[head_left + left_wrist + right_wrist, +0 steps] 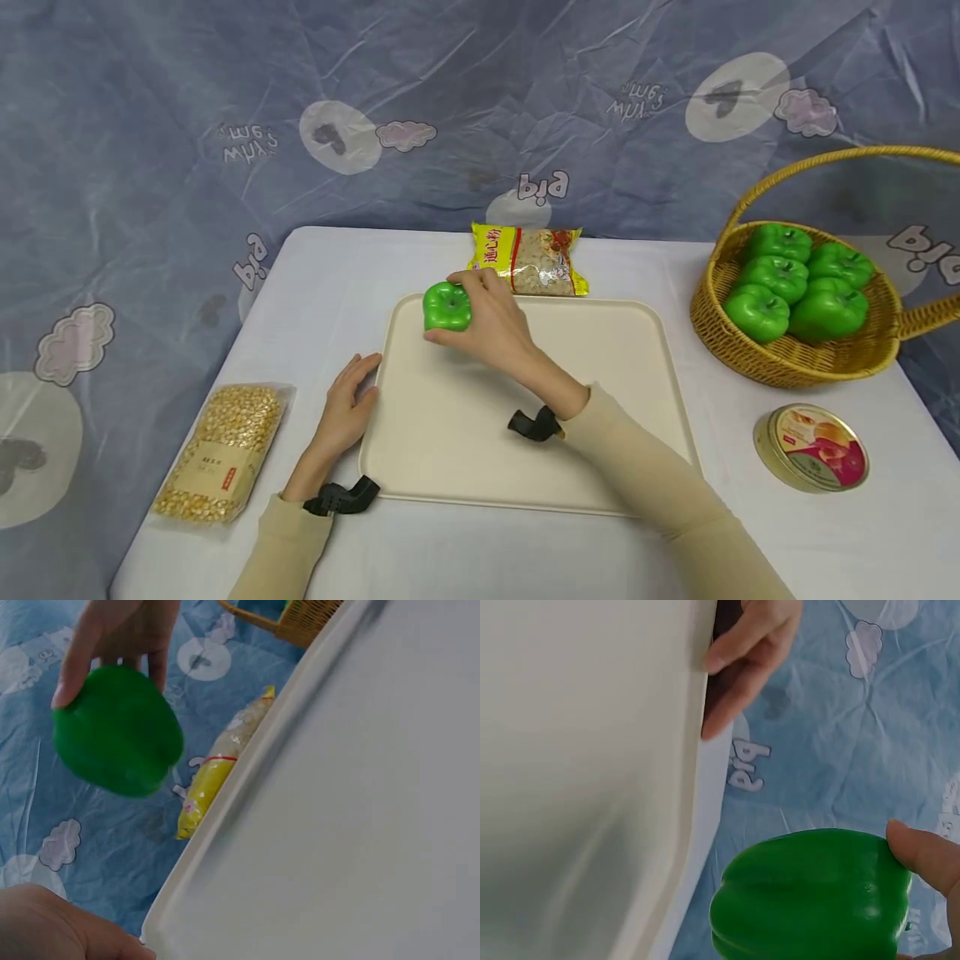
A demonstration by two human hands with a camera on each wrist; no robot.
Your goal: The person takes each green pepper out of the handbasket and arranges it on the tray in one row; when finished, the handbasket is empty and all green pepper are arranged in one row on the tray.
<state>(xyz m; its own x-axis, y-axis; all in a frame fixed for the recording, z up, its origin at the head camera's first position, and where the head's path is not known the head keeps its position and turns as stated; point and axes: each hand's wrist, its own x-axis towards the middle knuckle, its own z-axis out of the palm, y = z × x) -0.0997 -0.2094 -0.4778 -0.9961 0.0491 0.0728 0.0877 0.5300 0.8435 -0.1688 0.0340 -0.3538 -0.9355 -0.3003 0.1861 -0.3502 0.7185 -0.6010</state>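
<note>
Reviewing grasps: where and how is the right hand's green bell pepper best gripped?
Grip the green bell pepper across its bulging side walls, probably from the right, as the right hand does: its stem end faces the head camera, leaving opposite sides to pinch.

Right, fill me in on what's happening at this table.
A person's right hand holds a green pepper over the far left part of a cream tray, while the left hand is at the tray's left edge. Five more green peppers sit in the wicker basket on the right. A yellow bag lies just beyond the tray.
</note>
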